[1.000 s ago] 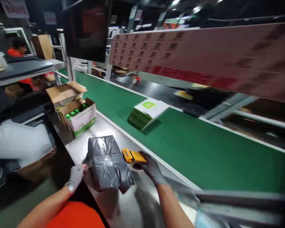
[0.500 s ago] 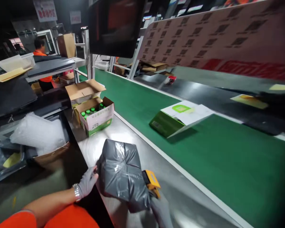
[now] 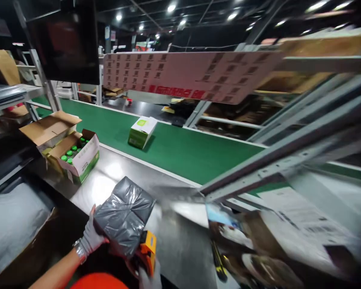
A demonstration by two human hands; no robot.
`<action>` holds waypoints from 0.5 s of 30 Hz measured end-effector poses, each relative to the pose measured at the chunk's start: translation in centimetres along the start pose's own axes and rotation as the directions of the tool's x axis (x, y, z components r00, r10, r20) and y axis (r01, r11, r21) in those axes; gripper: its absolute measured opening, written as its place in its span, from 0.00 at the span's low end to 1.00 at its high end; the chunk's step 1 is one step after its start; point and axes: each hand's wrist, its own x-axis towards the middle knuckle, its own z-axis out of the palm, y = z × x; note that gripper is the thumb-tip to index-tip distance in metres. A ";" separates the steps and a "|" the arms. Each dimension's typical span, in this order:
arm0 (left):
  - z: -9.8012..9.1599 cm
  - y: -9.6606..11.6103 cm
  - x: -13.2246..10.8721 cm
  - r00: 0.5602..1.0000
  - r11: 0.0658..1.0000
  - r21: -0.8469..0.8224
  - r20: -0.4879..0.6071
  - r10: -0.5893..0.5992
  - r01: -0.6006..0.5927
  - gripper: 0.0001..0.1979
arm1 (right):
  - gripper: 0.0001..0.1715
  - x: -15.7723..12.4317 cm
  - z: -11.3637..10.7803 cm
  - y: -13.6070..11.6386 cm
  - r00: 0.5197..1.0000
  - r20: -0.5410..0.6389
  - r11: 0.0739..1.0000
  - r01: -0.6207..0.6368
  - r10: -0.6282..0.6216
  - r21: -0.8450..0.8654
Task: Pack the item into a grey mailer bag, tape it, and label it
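Note:
A grey plastic-wrapped parcel [image 3: 124,214] is tilted over the metal table's near edge. My left hand [image 3: 93,237], in a pale glove, grips its left side, with the fingers partly behind it. At the parcel's lower right, my right hand [image 3: 150,277] is closed on an orange tape dispenser [image 3: 149,249], which touches or nearly touches the parcel. An open carton [image 3: 86,160] of green-capped bottles [image 3: 70,153] stands on the table to the left.
A white and green box [image 3: 142,132] sits on the green conveyor [image 3: 180,154]. Metal frame bars [image 3: 267,160] slant across the right. Below them lie a yellow-black cutter [image 3: 219,261] and blurred papers. A dark monitor [image 3: 66,44] hangs upper left; bubble wrap [image 3: 15,216] fills a box at left.
The view has swung right, bringing the frame bars and cutter into sight. My left hand has gone from beside the parcel to gripping it, and the parcel has turned.

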 end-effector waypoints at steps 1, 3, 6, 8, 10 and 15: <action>0.2 -0.2 0.4 1.000 1.000 -0.013 -0.004 0.008 -0.008 0.88 | 0.29 -0.2 0.2 -0.2 1.000 -0.022 0.999 -0.006 0.007 0.034; 0.6 -0.2 0.9 0.999 0.999 0.023 -0.024 -0.023 0.024 0.85 | 0.32 0.3 0.2 -1.1 1.000 -0.001 0.998 0.011 -0.011 0.065; 1.4 2.1 2.1 0.995 0.986 0.160 -0.094 -0.034 0.049 0.73 | 0.34 2.9 -0.7 -3.6 0.999 0.032 1.000 0.020 -0.020 0.013; 2.4 5.2 3.8 0.989 0.974 0.226 -0.144 0.046 -0.013 0.65 | 0.35 5.3 -1.6 -5.9 0.998 0.055 0.999 0.041 -0.041 -0.002; 4.0 9.2 6.5 0.981 0.961 0.269 -0.159 0.111 -0.065 0.61 | 0.36 7.9 -2.6 -8.3 0.992 0.117 0.999 0.039 -0.037 -0.016; 8.4 17.4 14.5 0.963 0.905 0.401 -0.155 0.221 -0.143 0.58 | 0.57 14.8 -4.0 -12.7 0.984 0.166 0.990 0.049 -0.071 0.133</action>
